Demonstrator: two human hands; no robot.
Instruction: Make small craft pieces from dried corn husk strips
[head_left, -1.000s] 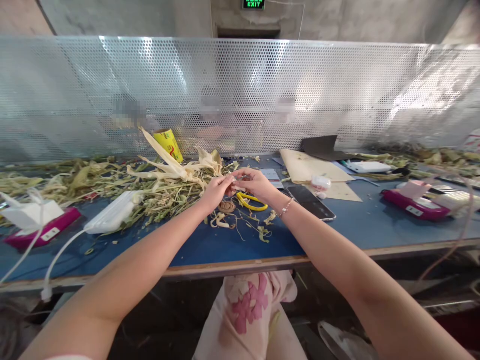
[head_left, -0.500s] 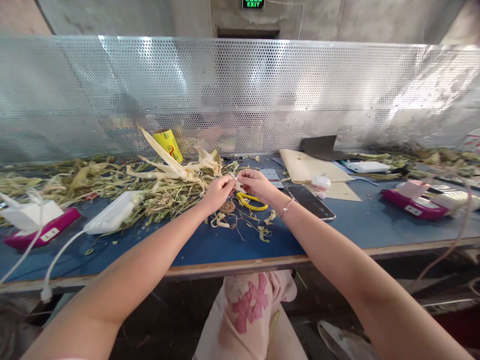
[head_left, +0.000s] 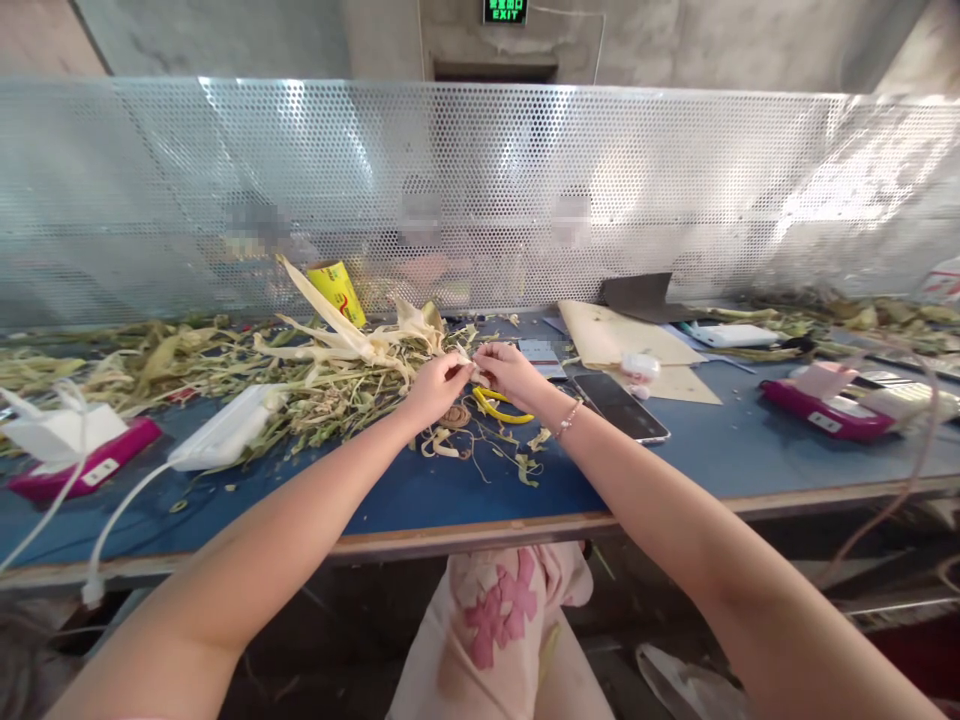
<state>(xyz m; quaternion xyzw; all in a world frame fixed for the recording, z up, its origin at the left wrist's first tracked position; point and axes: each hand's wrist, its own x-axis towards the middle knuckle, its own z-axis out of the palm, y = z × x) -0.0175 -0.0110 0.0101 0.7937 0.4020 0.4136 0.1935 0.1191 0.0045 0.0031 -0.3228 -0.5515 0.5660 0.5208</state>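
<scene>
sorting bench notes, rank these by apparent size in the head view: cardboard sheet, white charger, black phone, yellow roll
1. cardboard sheet
2. white charger and black phone, look alike, unranked
3. yellow roll, though it stands farther back, so unsure

Shiny perforated metal in the screen (head_left: 480, 190), matt blue on the table top (head_left: 420, 490) with a raw wooden edge, dry papery husks (head_left: 341, 345), glossy, probably plastic, yellow scissor handles (head_left: 504, 411).

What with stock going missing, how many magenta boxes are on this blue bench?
2. One magenta box lies at the left end of the bench, under a white adapter; the other lies far right. The husk piles may hide more.
</scene>
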